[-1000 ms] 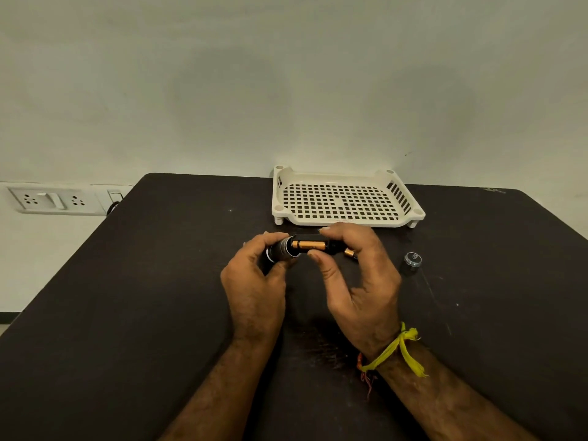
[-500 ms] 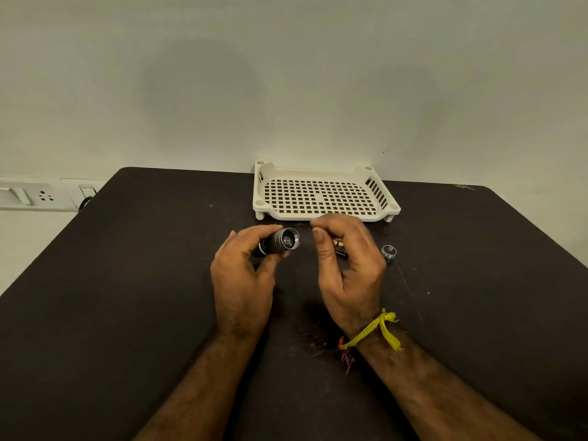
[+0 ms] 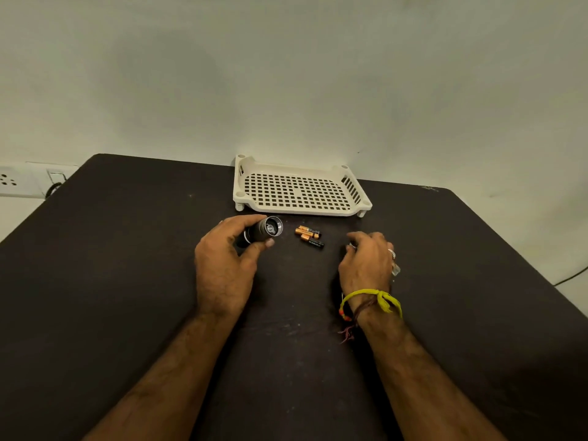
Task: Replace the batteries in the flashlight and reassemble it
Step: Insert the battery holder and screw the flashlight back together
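- Now my table [image 3: 127,281] carries a white basket [image 3: 241,186] at 12 o'clock.
- My left hand [image 3: 222,268] grips the flashlight [image 3: 262,232], open end facing 3 o'clock.
- My right hand [image 3: 366,265] curls its fingers; whether they pinch anything, I cannot tell.
- Batteries [image 3: 309,237] lie between my hands.

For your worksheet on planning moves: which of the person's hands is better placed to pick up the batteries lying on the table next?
The right hand. It holds nothing and hovers just beside the orange-and-black batteries on the dark table, while the left hand grips the black metal flashlight.
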